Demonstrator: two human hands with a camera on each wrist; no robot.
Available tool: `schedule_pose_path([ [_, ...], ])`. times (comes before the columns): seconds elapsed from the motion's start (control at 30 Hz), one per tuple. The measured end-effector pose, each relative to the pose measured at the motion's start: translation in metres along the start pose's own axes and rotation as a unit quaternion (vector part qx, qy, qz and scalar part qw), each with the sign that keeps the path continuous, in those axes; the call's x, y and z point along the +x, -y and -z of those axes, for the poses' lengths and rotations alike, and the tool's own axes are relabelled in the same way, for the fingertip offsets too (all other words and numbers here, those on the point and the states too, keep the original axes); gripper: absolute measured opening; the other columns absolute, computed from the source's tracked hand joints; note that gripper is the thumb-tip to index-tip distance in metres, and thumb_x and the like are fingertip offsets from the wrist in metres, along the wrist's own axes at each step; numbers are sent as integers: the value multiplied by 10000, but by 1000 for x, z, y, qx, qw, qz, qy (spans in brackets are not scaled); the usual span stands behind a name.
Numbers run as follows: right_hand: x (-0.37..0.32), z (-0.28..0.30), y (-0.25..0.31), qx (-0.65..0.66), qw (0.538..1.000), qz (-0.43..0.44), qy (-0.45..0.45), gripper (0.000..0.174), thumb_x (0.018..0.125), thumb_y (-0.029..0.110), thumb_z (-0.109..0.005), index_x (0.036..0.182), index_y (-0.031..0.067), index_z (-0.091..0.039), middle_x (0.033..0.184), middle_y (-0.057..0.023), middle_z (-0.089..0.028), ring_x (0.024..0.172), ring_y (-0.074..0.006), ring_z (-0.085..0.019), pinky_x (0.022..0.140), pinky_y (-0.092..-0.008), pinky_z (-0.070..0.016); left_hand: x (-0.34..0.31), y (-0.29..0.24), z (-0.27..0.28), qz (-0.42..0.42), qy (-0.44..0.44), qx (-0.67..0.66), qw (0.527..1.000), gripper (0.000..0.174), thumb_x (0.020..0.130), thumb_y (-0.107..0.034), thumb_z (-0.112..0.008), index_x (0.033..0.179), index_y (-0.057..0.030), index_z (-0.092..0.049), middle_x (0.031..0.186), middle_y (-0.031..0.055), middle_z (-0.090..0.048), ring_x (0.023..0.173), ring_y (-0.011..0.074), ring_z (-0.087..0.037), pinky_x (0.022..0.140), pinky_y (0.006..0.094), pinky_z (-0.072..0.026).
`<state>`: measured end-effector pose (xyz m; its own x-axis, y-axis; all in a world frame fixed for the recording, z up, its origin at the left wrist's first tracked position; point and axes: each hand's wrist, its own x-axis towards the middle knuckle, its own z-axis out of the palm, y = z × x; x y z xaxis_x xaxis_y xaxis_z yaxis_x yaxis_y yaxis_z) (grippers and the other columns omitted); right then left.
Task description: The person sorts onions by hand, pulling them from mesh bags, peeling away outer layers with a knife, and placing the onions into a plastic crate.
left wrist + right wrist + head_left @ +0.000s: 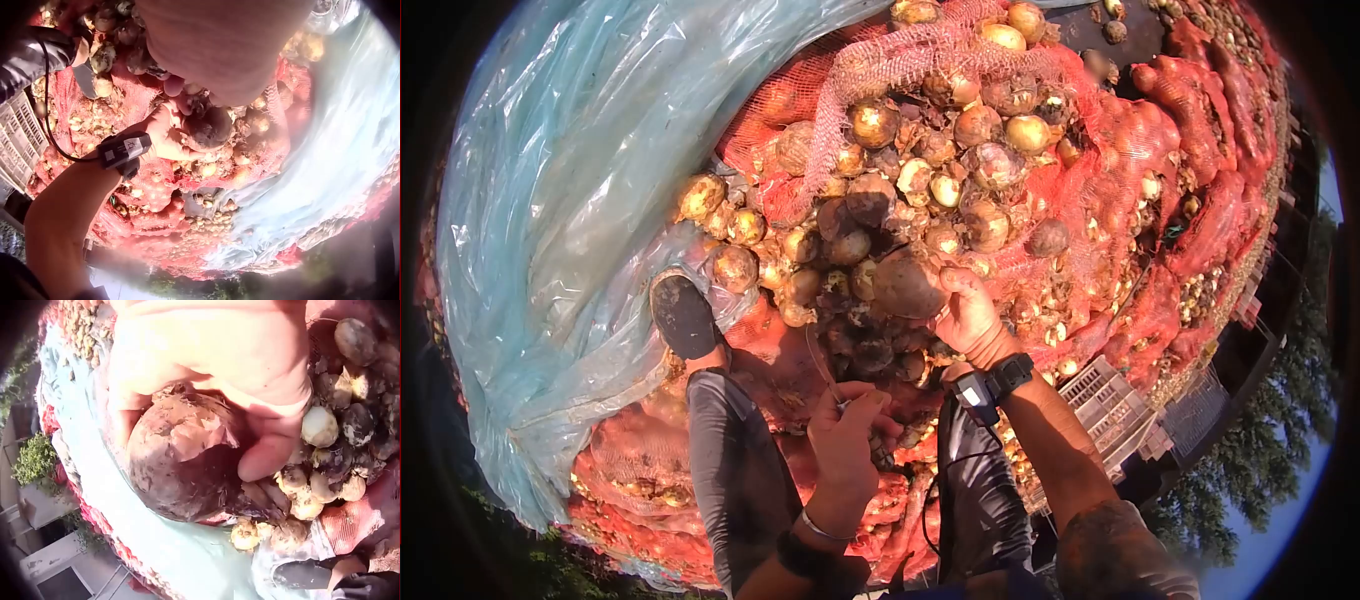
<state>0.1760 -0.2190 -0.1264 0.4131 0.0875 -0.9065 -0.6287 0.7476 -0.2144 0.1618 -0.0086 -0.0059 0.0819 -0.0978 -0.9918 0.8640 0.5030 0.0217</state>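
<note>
In the head view my right hand point(972, 318) grips a large brown onion point(908, 285) at its right side, above a pile of onions. The right wrist view shows the same onion point(184, 456) close up, with loose, flaking skin, the thumb and fingers curled round it. Lower and to the left, my left hand point(845, 440) holds a knife with a thin blade point(820, 357) that points up toward the pile. In the left wrist view the back of the left hand point(225, 44) fills the top, blurred, and hides the knife.
Loose onions point(978, 127) spill from an opened red mesh bag point(900, 60). More red mesh bags point(1200, 110) lie to the right. Blue plastic sheeting point(580, 190) covers the left side. A shoe point(685, 315) stands beside the pile, and a slatted crate point(1100, 405) sits at lower right.
</note>
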Motion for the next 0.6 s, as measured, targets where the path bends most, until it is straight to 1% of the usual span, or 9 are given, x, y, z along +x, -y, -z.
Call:
schedule_pose_path([
  [0.1, -33, 36, 7, 121, 991, -20, -51, 423, 829, 307, -677, 1185, 105, -572, 1186, -83, -644, 982, -275, -653, 673, -520, -548, -2, 4, -7, 0, 20, 16, 1000, 96, 920, -91, -605, 1003, -49, -582, 889, 122, -665, 582, 169, -637, 466, 291, -509],
  [0.17, -75, 31, 35, 47, 998, 48, 3, 617, 782, 301, -717, 1319, 85, -500, 1208, -92, -628, 974, -278, -655, 704, -480, -563, -3, 7, -13, 14, 16, 42, 999, 88, 920, -97, -607, 994, -56, -585, 875, 118, -667, 576, 171, -639, 464, 294, -501],
  [0.23, -136, 64, 48, -27, 980, 110, -162, 681, 743, 289, -740, 1334, 58, -490, 1199, -96, -620, 990, -250, -646, 756, -424, -565, -5, 11, -18, 34, 4, 51, 998, 76, 921, -102, -607, 982, -62, -587, 857, 111, -669, 561, 172, -639, 468, 298, -502],
  [0.33, -272, 157, 67, -202, 930, 106, -287, 657, 692, 236, -717, 1284, 42, -510, 1132, -86, -618, 1013, -231, -624, 846, -357, -537, -6, 18, -19, 36, 17, 69, 997, 68, 923, -108, -609, 973, -67, -587, 849, 102, -671, 549, 171, -638, 462, 296, -503],
  [0.37, -326, 197, 70, -236, 908, 80, -337, 621, 703, 188, -693, 1281, 52, -514, 1200, -130, -618, 1041, -268, -631, 891, -399, -535, -5, 22, -19, 36, 17, 74, 996, 67, 925, -109, -609, 972, -68, -586, 851, 100, -672, 549, 170, -638, 460, 294, -502],
  [0.4, -373, 195, 83, -270, 871, 19, -411, 607, 688, 162, -686, 1263, 49, -527, 1153, -131, -628, 962, -265, -651, 814, -383, -557, -4, 26, -18, 40, 20, 74, 996, 67, 925, -109, -609, 972, -68, -586, 851, 100, -672, 549, 170, -638, 460, 294, -502],
  [0.47, -475, 322, 59, -405, 744, 1, -531, 731, 624, 118, -752, 1316, 60, -522, 1089, -138, -645, 938, -263, -660, 811, -382, -557, -3, 30, -16, 38, 29, 77, 996, 69, 928, -110, -608, 976, -68, -583, 850, 99, -671, 556, 169, -640, 461, 296, -499],
  [0.57, -494, 305, 67, -654, 422, -125, -616, 854, 639, 141, -781, 1415, 75, -432, 1228, -225, -600, 1106, -375, -609, 963, -424, -493, -8, 27, -21, 61, 33, 83, 994, 72, 930, -110, -606, 982, -69, -577, 849, 97, -669, 561, 168, -640, 463, 299, -498],
  [0.6, -474, 300, 70, -654, 442, -95, -607, 900, 646, 156, -787, 1448, 86, -385, 1277, -258, -565, 1170, -398, -572, 991, -436, -472, -6, 28, -20, 57, 31, 81, 995, 72, 930, -110, -606, 982, -69, -577, 849, 97, -669, 561, 168, -640, 463, 299, -498],
])
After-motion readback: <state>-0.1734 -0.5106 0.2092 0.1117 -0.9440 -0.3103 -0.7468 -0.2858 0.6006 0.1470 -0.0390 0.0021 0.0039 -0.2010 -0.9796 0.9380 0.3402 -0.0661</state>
